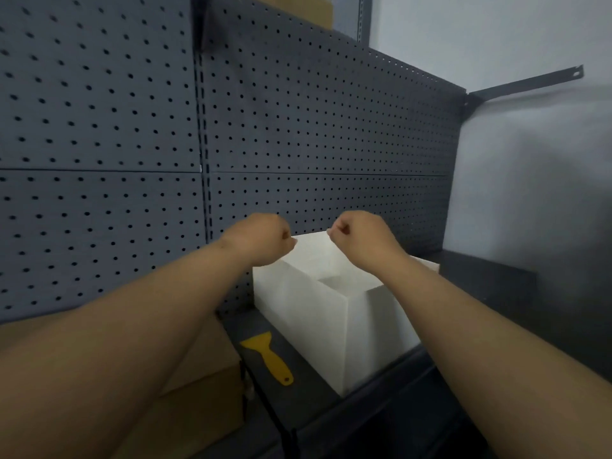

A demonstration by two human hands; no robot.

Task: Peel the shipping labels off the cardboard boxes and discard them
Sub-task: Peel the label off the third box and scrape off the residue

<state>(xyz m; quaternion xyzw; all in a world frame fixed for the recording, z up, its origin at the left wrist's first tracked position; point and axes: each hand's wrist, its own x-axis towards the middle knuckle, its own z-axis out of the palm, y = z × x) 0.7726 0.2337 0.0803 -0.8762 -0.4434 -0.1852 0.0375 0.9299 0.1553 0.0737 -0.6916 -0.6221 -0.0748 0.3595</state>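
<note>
Left hand (261, 240) and right hand (359, 238) hang over the open top of the white bin (364, 332), both curled into tight fists, thumbs against forefingers; no label shows in either. The cardboard box (205, 392) sits left of the bin, partly under the left forearm, with no label visible on it. A yellow plastic scraper (268, 356) lies between the bin and the box. Risk: any scrap released with adhesive exposed may cling to the fingertips or the bin's rim, or drop outside it.
</note>
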